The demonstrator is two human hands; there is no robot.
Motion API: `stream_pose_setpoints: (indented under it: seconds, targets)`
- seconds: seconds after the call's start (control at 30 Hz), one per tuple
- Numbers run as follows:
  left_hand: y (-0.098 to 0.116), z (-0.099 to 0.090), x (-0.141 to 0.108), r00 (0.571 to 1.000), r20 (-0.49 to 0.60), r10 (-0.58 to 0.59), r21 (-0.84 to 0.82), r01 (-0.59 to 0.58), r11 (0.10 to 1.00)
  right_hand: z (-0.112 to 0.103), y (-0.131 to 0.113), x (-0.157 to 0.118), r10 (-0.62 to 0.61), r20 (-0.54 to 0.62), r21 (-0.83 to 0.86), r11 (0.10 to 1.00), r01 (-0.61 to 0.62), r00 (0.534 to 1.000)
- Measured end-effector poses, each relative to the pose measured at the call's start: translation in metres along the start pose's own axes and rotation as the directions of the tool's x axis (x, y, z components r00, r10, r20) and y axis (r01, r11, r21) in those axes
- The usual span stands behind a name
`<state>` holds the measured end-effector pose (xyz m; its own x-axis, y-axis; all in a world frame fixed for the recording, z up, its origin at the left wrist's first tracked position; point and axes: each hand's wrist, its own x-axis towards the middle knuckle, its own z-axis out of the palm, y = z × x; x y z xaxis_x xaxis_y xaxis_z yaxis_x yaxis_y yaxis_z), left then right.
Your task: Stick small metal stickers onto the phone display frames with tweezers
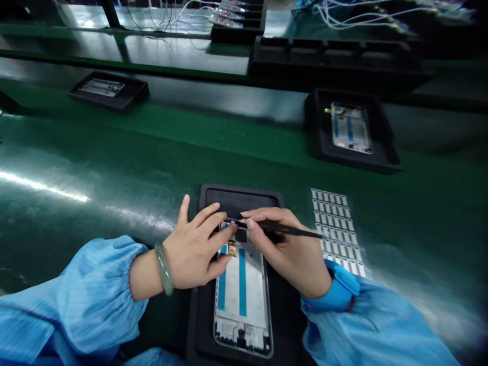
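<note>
On the counter (125, 147), the near tray (244, 191) lies in front of the person, with a phone frame (253, 290) in it and the tip of the tweezers (284, 229) at that frame's far end. A label sheet (337, 223) lies to the right of this tray. Behind the sheet sits the right-hand tray (387, 137), holding a second frame (348, 134); far left, the left-hand tray (133, 94) holds a third (101, 87). A compartmented tray (335, 63) stands behind the right-hand one.
</note>
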<state>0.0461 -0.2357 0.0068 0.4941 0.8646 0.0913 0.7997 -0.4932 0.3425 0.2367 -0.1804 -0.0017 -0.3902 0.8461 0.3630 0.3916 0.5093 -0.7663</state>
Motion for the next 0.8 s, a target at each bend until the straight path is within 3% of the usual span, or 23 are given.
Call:
stream_pose_setpoints:
  seconds: [0.13,0.4,0.8]
  targets:
    - [-0.0004,0.0005,-0.0004,1.0,-0.002,0.003,0.001,-0.003,1.0,0.0009,-0.0008,0.0009,-0.038,0.004,-0.012,0.999,0.038,0.999]
    - [-0.0009,0.0012,-0.0011,1.0,-0.017,0.0,-0.014,0.0,1.0,0.0013,-0.0039,0.0036,0.023,-0.022,-0.104,0.994,-0.025,0.999]
    - [-0.0017,0.0017,-0.0016,1.0,-0.022,-0.009,-0.032,0.009,0.999,0.0021,-0.0073,0.007,-0.028,-0.02,-0.169,0.985,0.025,0.999]
